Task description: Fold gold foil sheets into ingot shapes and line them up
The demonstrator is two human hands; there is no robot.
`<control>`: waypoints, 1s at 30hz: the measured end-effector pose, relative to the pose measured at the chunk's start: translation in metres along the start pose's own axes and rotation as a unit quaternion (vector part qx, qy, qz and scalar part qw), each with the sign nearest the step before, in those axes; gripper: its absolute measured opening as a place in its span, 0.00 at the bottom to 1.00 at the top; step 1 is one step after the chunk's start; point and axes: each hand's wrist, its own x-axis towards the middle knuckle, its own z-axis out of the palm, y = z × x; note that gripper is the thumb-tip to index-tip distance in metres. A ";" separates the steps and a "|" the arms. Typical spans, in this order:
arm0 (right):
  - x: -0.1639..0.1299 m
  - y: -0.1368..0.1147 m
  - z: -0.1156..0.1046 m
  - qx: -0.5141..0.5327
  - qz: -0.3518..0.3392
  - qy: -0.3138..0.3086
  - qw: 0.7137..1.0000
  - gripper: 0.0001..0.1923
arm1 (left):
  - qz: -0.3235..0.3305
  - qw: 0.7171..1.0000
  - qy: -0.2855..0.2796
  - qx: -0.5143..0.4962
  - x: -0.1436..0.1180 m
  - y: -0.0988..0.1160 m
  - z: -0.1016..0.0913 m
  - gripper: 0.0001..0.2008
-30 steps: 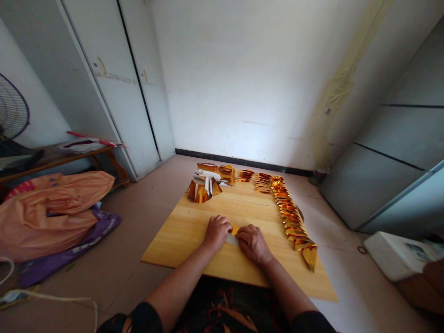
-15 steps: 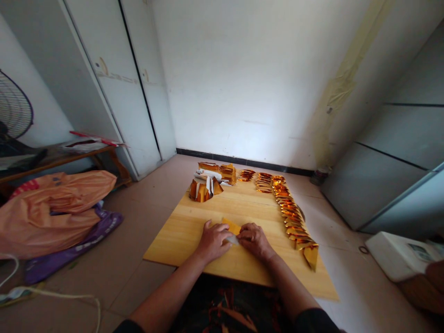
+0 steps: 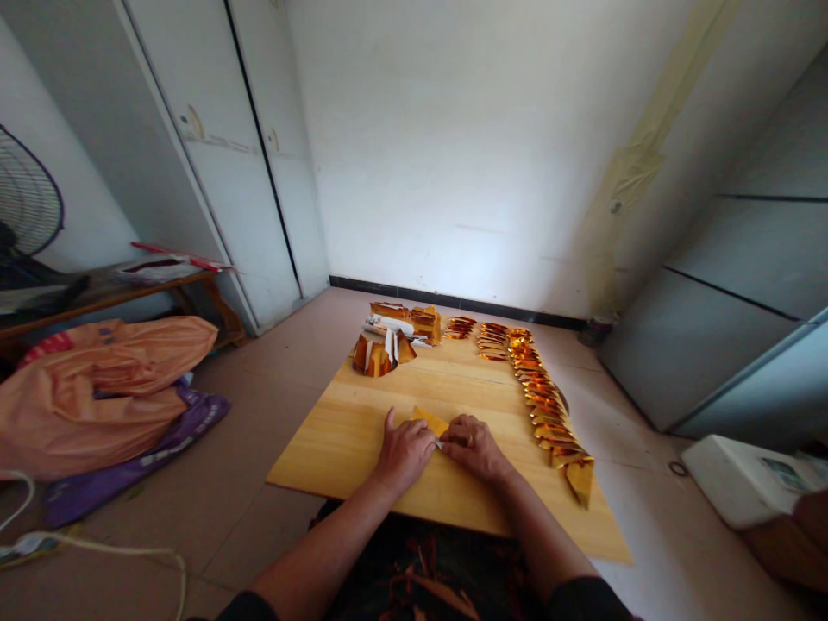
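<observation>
- Fingers of the left hand (image 3: 406, 448) and right hand (image 3: 472, 444) are curled closed, gripping the near edge of a small matte-gold paper sheet with a pale underside (image 3: 428, 419), partly hidden by them.
- The sheet lies mid-front on the light wooden desk (image 3: 336, 440).
- A long row of shiny gold folded-foil pieces (image 3: 543, 401) lines the right side, well apart from it.
- Gold-and-white paper bundles (image 3: 373, 355) occupy the far left corner.
- Crumpled orange fabric (image 3: 122, 354) covers floor to the left.
</observation>
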 end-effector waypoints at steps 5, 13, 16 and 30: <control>-0.004 0.000 0.000 0.005 -0.004 0.011 1.000 0.04 | 0.009 1.000 0.003 -0.015 -0.001 -0.002 0.001 0.06; 0.002 -0.006 0.013 -0.058 0.049 0.055 0.996 0.08 | -0.018 0.998 -0.003 -0.058 -0.001 -0.004 0.002 0.05; 0.003 -0.010 0.016 -0.077 0.078 0.062 0.992 0.07 | -0.034 0.998 -0.009 -0.053 0.001 -0.002 0.002 0.06; 0.007 -0.013 0.020 -0.070 0.142 0.077 0.984 0.05 | -0.069 0.997 -0.022 -0.016 0.003 0.008 0.003 0.04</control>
